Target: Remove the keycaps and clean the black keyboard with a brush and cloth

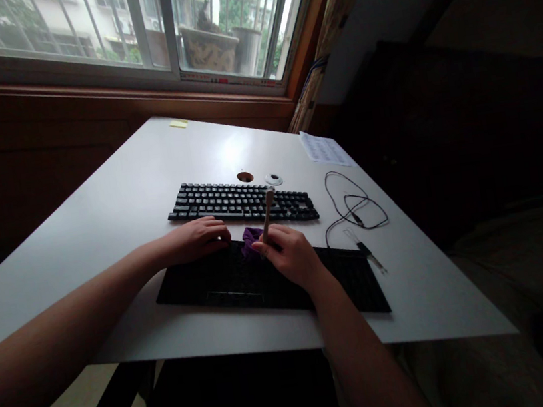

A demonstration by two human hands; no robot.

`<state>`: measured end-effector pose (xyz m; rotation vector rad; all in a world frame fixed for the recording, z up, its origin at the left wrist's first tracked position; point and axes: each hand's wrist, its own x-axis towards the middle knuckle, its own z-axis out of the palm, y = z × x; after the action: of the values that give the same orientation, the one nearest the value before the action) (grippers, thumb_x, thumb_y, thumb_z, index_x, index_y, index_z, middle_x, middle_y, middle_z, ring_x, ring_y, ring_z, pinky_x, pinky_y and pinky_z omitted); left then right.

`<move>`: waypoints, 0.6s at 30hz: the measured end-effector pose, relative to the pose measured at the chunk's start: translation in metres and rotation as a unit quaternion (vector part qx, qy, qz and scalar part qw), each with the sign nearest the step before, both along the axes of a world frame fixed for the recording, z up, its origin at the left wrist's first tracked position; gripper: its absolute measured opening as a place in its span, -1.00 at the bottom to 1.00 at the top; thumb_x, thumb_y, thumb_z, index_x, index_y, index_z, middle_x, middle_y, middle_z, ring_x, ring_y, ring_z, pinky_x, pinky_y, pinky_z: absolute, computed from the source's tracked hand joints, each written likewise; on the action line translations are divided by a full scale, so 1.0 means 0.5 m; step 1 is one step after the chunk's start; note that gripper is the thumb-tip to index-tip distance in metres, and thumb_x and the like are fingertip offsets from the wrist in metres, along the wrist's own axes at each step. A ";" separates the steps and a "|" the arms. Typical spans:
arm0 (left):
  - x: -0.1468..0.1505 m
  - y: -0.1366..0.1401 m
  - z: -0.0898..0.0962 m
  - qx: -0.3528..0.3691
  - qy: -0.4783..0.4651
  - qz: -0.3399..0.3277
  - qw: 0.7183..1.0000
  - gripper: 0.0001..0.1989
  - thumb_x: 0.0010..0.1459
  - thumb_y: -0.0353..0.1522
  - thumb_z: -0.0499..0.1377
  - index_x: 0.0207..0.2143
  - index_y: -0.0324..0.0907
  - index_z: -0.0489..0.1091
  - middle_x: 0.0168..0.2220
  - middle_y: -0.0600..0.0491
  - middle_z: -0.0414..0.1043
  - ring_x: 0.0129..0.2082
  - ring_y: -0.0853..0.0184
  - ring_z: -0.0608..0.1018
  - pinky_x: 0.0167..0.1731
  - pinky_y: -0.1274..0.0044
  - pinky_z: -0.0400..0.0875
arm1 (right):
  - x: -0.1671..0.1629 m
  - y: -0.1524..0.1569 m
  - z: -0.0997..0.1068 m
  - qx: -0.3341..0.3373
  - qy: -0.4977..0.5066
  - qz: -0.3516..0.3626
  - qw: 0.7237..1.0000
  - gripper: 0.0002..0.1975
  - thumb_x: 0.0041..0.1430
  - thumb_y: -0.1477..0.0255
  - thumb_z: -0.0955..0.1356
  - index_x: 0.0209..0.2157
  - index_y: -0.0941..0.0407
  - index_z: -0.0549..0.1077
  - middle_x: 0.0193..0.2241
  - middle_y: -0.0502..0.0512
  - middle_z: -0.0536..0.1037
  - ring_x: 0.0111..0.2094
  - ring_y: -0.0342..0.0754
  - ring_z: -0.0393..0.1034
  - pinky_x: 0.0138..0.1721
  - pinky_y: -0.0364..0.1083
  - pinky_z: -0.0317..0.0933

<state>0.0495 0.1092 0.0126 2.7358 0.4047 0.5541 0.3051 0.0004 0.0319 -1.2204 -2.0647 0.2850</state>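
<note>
A long black board that looks like a keyboard base [232,283] lies near the table's front edge. My left hand [201,237] rests on its far edge, fingers lying together and slightly bent, with nothing visible in them. In my closed right hand [288,251] is a toothbrush [267,214], held upright with its head pointing up. A crumpled purple cloth [250,241] sits on the board between my hands, touching the right fingers; whether they also grip it is hard to tell. Just behind the board lies a keyboard [230,199] full of black keys.
A thin black cable [369,200] loops on the right, by a small tool with a black middle [364,251]. Behind the keyboard are a round hole [245,177] and a white ring [273,179]. Farther back lie a paper sheet [325,149] and yellow notes [179,123].
</note>
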 end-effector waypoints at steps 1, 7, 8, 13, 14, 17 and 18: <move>0.000 -0.001 0.001 0.001 -0.003 -0.001 1.000 -0.81 0.39 -0.30 0.10 -0.17 -0.18 0.48 -0.26 -0.02 0.48 -0.20 0.26 0.47 -0.14 0.48 0.36 | -0.001 0.000 -0.001 -0.004 -0.001 0.003 1.000 -0.80 0.29 0.37 0.42 -0.43 0.09 0.44 -0.44 0.01 0.47 -0.39 -0.07 0.35 -0.30 -0.08 0.23; 0.002 -0.002 0.003 0.000 -0.006 -0.004 1.000 -0.82 0.39 -0.31 0.11 -0.17 -0.18 0.48 -0.27 -0.01 0.48 -0.22 0.27 0.46 -0.17 0.49 0.35 | -0.008 0.001 -0.006 -0.024 0.043 0.060 0.997 -0.88 0.23 0.32 0.47 -0.34 0.07 0.57 -0.35 0.03 0.58 -0.32 -0.06 0.47 -0.26 -0.09 0.33; 0.002 -0.002 0.003 0.000 -0.007 -0.005 1.000 -0.82 0.38 -0.31 0.11 -0.17 -0.18 0.48 -0.27 -0.01 0.48 -0.22 0.27 0.46 -0.18 0.49 0.35 | -0.008 0.001 -0.008 -0.027 0.049 0.067 0.996 -0.88 0.23 0.32 0.47 -0.33 0.07 0.59 -0.34 0.04 0.59 -0.30 -0.06 0.49 -0.24 -0.09 0.35; 0.001 0.000 0.002 0.005 0.006 -0.003 1.000 -0.82 0.40 -0.32 0.10 -0.16 -0.19 0.46 -0.25 -0.01 0.46 -0.22 0.28 0.46 -0.17 0.50 0.35 | -0.012 0.006 -0.017 -0.018 0.096 0.079 0.992 -0.91 0.19 0.34 0.50 -0.31 0.05 0.62 -0.34 0.04 0.64 -0.30 -0.03 0.53 -0.21 -0.05 0.39; 0.001 0.000 0.002 0.006 0.007 -0.003 1.000 -0.82 0.40 -0.31 0.10 -0.16 -0.19 0.46 -0.25 -0.01 0.46 -0.21 0.28 0.46 -0.16 0.50 0.35 | -0.014 0.006 -0.017 -0.018 0.104 0.083 0.991 -0.91 0.18 0.34 0.50 -0.32 0.05 0.63 -0.35 0.04 0.64 -0.30 -0.03 0.53 -0.20 -0.04 0.39; 0.001 0.000 0.001 0.009 0.007 -0.006 1.000 -0.83 0.40 -0.31 0.11 -0.16 -0.19 0.46 -0.24 -0.01 0.47 -0.20 0.28 0.47 -0.15 0.50 0.35 | -0.019 0.003 -0.012 -0.031 0.128 0.091 0.987 -0.90 0.17 0.33 0.51 -0.35 0.06 0.62 -0.38 0.03 0.64 -0.33 -0.04 0.53 -0.22 -0.05 0.40; 0.001 0.000 0.001 0.008 0.006 -0.005 1.000 -0.83 0.40 -0.30 0.10 -0.16 -0.18 0.46 -0.24 -0.01 0.47 -0.20 0.28 0.47 -0.15 0.51 0.35 | -0.020 0.002 -0.009 -0.038 0.137 0.089 0.986 -0.89 0.18 0.32 0.51 -0.35 0.06 0.62 -0.39 0.03 0.64 -0.35 -0.05 0.52 -0.23 -0.05 0.40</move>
<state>0.0502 0.1091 0.0129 2.7569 0.3895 0.5417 0.2953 0.0012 0.0272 -0.9783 -1.9375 0.5867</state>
